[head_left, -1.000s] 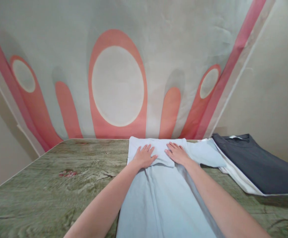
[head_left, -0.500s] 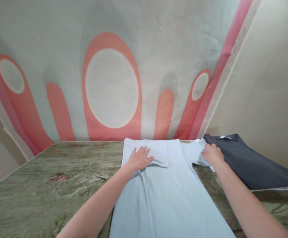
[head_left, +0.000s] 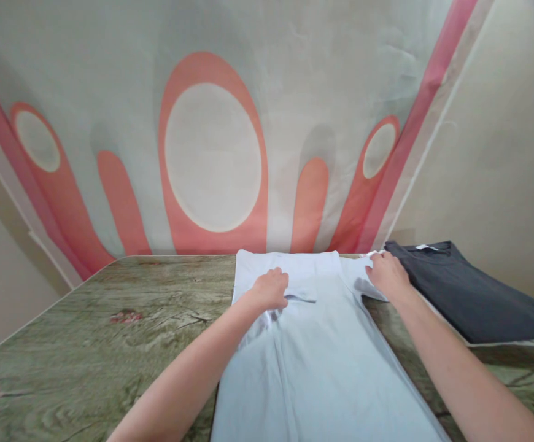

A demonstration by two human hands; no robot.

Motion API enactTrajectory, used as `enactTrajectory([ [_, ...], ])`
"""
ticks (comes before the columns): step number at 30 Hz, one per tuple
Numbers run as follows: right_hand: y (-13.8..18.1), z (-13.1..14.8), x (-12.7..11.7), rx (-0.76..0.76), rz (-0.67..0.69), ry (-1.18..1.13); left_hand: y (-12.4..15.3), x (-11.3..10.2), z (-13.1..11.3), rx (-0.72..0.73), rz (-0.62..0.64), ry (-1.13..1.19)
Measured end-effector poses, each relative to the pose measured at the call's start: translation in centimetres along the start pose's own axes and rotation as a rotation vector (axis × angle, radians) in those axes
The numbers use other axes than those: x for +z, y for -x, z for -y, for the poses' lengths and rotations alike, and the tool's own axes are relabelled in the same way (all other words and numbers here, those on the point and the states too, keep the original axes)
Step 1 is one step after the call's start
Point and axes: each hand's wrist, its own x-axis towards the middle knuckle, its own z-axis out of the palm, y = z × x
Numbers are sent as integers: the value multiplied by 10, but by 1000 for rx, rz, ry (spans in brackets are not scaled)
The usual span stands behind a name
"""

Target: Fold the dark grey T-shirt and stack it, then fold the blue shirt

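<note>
A pale blue-white T-shirt [head_left: 326,362] lies on the wooden table, its body running toward me. One sleeve is folded inward across the upper left part of the shirt. Over that folded sleeve rests my left hand [head_left: 270,290], fingers slightly bent and apart from the thumb, with nothing gripped that I can see. At the right, my right hand [head_left: 389,275] pinches the outer end of the other sleeve [head_left: 352,273], which sticks out sideways. The fingertips partly hide that sleeve's edge.
A dark grey folded garment [head_left: 474,294] with a white neck label lies at the right, close beside my right hand. The wood-patterned table [head_left: 156,331] extends to the left. Behind its far edge stands a wall covering [head_left: 212,153] with pink and white shapes.
My left hand has gone from lying flat with spread fingers to a more bent shape. My right hand has shifted slightly up and inward with the sleeve end. The view has tilted slightly.
</note>
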Motion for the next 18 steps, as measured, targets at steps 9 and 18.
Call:
enactTrajectory([
  [9,59,100,-16,-816,315,-413,5,-6,43,-71,214,110],
  [18,61,100,-15,-811,227,-140,8,-6,24,-21,250,87],
])
